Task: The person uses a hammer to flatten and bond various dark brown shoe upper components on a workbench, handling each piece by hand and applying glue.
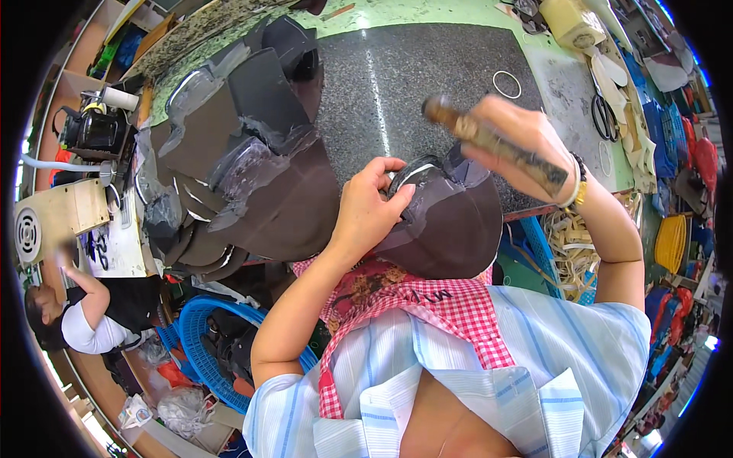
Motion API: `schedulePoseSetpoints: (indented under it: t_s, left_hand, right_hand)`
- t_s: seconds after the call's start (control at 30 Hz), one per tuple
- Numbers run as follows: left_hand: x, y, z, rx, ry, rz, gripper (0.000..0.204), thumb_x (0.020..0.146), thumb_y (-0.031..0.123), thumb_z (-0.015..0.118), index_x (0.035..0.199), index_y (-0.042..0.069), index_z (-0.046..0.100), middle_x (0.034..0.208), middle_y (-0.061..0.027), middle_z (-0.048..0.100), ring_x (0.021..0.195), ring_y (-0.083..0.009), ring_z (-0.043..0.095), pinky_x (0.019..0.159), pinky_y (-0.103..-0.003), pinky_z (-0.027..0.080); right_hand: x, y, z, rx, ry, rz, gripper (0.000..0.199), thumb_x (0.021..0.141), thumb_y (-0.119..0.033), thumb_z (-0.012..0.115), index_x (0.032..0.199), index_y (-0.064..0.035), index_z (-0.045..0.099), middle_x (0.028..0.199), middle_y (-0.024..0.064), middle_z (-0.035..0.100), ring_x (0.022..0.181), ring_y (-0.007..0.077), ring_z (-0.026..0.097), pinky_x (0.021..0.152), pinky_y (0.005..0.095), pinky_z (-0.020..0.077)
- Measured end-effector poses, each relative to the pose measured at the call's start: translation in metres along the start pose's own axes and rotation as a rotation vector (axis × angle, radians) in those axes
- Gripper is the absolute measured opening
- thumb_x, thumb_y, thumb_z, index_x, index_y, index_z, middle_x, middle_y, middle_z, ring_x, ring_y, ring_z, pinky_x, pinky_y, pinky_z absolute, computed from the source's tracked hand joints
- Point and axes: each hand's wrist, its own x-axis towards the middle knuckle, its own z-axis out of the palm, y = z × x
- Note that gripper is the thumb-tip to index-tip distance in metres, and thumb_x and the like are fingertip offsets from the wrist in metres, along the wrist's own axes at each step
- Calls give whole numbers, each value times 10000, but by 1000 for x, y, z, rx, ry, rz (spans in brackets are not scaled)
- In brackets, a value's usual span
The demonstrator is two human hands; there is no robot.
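Observation:
Bent over the granite slab's near edge, my left hand [365,206] pinches the folded upper edge of a dark brown sheet piece [443,237]. The piece looks like a shoe upper part, with a shiny greyish band along its top. White shows at the fold by my thumb. My right hand [527,149] is raised over the slab, right of the piece, closed round a worn, stick-like brown tool [496,145] with a rounded end. Motion blurs it, and I cannot make out its exact kind. The piece's lower edge hangs against my apron.
Stacked similar dark pieces [267,183] lie left of the granite slab [366,84]. Black-handled scissors [603,118] and a yellowish container [573,24] are at the right. Blue baskets [191,320] stand below the table. A co-worker [92,313] sits at a machine far left.

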Motion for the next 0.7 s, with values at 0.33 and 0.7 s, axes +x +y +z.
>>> schedulePoseSetpoints:
  t_s: [0.33, 0.7]
  left_hand:
    - [11, 11, -15, 287, -60, 103, 207, 877, 94, 705, 1046, -7, 641, 717, -36, 630, 567, -93, 637, 521, -244, 505]
    - [15, 14, -25, 267, -170, 100, 195, 865, 69, 703, 1037, -6, 651, 670, -23, 615, 571, -74, 602, 534, -240, 476]
  right_hand:
    - [-26, -16, 28, 107, -352, 161, 193, 902, -208, 670, 970, -76, 548, 723, 151, 615, 663, 392, 638, 564, 482, 488]
    - [-18, -8, 20, 42, -227, 244, 192, 938, -131, 614, 1108, -46, 644, 846, 147, 586, 673, 345, 626, 600, 406, 504]
